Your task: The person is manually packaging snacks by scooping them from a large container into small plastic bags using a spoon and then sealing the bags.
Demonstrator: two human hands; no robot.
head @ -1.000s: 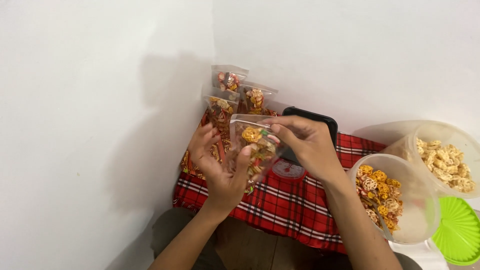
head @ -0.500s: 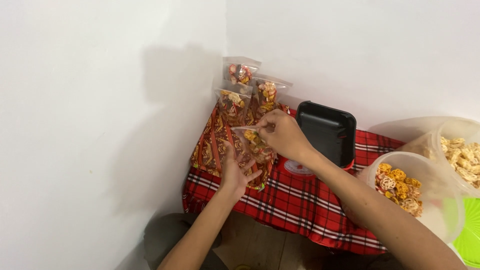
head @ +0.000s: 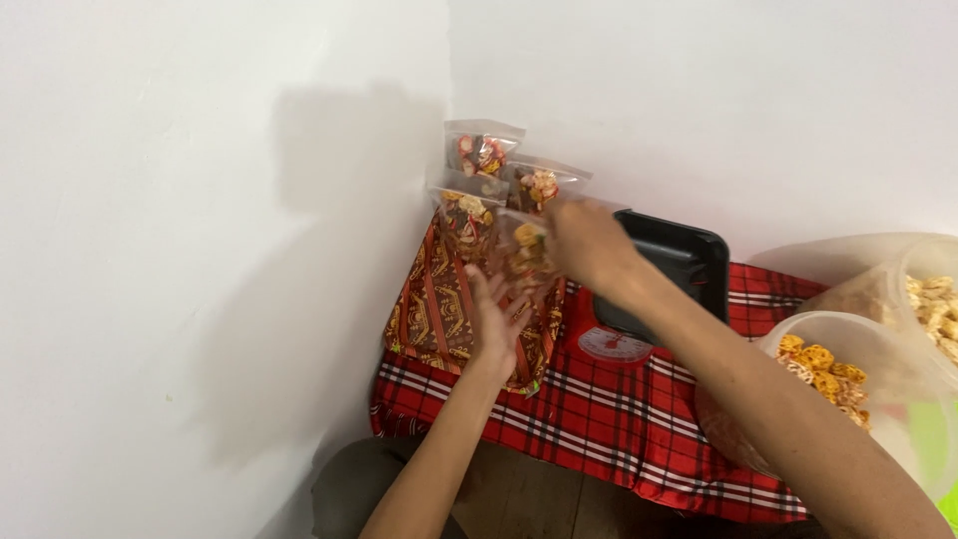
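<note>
Snack bag (head: 527, 252) btwn right hand (head: 589, 243) & left hand (head: 496, 314).

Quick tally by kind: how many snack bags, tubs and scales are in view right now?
Clear snack bags: 4, with 3 stacked in the corner and 1 in the right hand
Clear plastic tubs: 2
Kitchen scale: 1
Total: 7
</note>
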